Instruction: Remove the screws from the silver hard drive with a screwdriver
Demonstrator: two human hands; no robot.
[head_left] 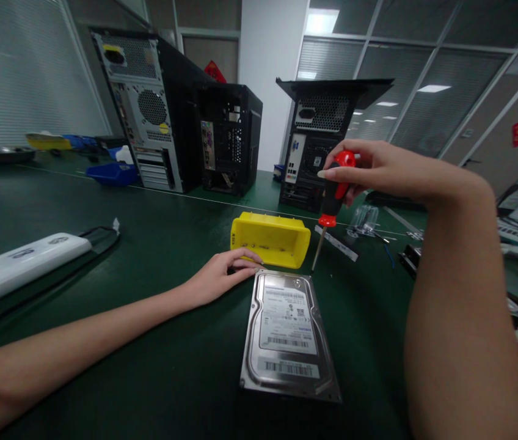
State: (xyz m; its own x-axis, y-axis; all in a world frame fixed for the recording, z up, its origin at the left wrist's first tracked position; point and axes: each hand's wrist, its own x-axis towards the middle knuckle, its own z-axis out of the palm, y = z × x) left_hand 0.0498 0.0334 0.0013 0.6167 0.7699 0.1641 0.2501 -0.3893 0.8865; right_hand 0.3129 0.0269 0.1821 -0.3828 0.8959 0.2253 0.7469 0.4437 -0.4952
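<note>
A silver hard drive (pixel 289 318) with white printed labels lies flat on the dark green table. My left hand (pixel 222 275) is at its far left corner, thumb and fingertips pressed against the edge. In my right hand (pixel 364 168), raised above the table, is a red and black screwdriver (pixel 331 198). Its shaft slants down, and the tip is by the drive's far right corner; I cannot tell if it touches. Just behind the drive a yellow plastic bin (pixel 270 235) lies with its opening towards me, several small screws inside.
Three computer cases stand at the back: a tall one (pixel 149 110), a smaller black one (pixel 229 137) and one with a raised panel (pixel 318 140). A white power strip (pixel 25 260) with its cable is at left. Clear plastic pieces (pixel 363 219) lie at right.
</note>
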